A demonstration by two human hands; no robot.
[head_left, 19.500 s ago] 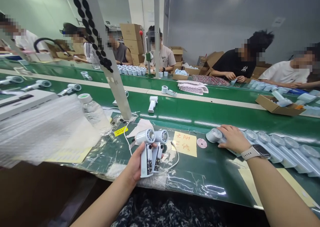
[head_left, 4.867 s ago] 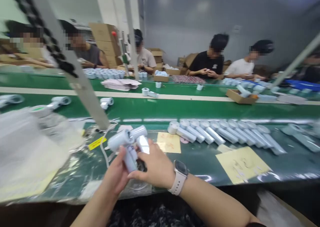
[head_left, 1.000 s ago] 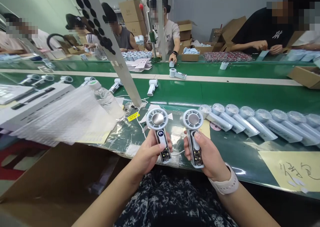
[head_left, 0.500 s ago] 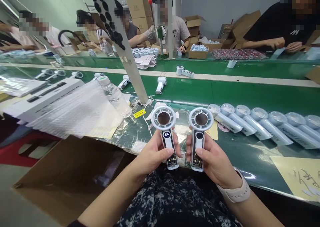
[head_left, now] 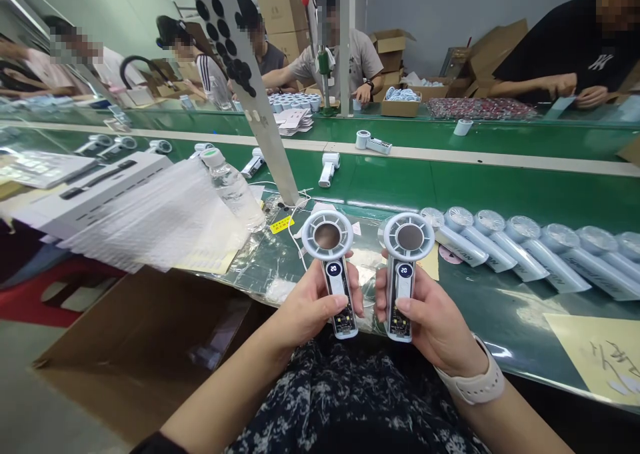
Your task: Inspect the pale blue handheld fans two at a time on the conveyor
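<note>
My left hand (head_left: 320, 301) is closed around the handle of a light-blue handheld fan (head_left: 339, 287), its thumb on the front of the handle. A second handheld fan (head_left: 401, 291) of the same kind is upright in my right hand (head_left: 430, 314), the thumb likewise pressed on the handle's front. Both round displays are lit and read 20. Circuit parts show through the clear lower handles. To the right, several wrapped fans (head_left: 523, 241) lie in a slanted row on the green table.
A water bottle (head_left: 233, 191) leans beside stacked white sleeves (head_left: 150, 221). A metal post (head_left: 265, 127) rises from the table. Unwrapped fans, one near the middle (head_left: 329, 169), lie on the green belt (head_left: 450, 181). Below left is an open cardboard box (head_left: 135, 347). Co-workers sit across.
The right fan's display has gone from dark to showing 20, and the left one from about 67 to 20. My right hand has shifted slightly right with its fan.
</note>
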